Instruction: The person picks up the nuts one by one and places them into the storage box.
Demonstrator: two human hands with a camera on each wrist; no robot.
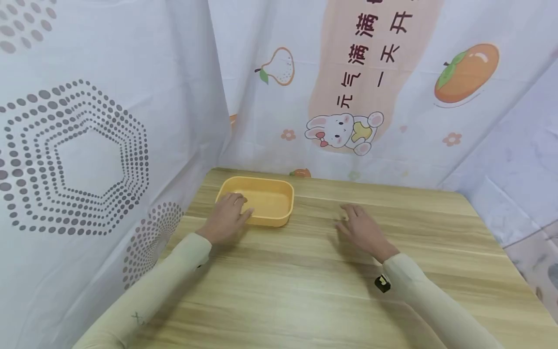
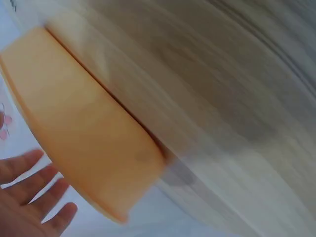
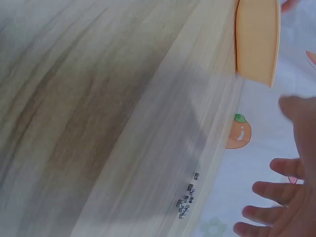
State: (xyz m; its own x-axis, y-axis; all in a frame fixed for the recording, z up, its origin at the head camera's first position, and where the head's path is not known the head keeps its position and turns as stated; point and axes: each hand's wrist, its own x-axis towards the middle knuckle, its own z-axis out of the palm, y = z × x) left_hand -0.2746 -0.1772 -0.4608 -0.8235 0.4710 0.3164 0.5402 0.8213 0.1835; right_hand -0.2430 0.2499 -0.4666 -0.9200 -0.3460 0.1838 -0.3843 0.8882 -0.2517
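Note:
A shallow yellow-orange plastic tray [image 1: 270, 222] with rounded corners stands at the table's back left. My left hand [image 1: 225, 216] hovers over its near left corner, fingers relaxed and holding nothing. In the left wrist view the spread fingers [image 2: 49, 195] are right at the tray's rim. To the right of the tray, my right hand [image 1: 361, 229] is held above the table with loosely spread fingers and nothing in it. Below that hand, the right wrist view shows a small cluster of shiny metal pieces [image 3: 185, 201], like nuts, on the wood; my hand hides them in the head view.
The wood-grain table [image 1: 270, 291] ends at a white printed curtain [image 1: 261, 126] behind. Another white curtain [image 1: 100, 160] hangs close along the left side, and pale cloth [image 1: 514, 194] hangs at the right. A small black device [image 1: 382, 283] sits at my right wrist.

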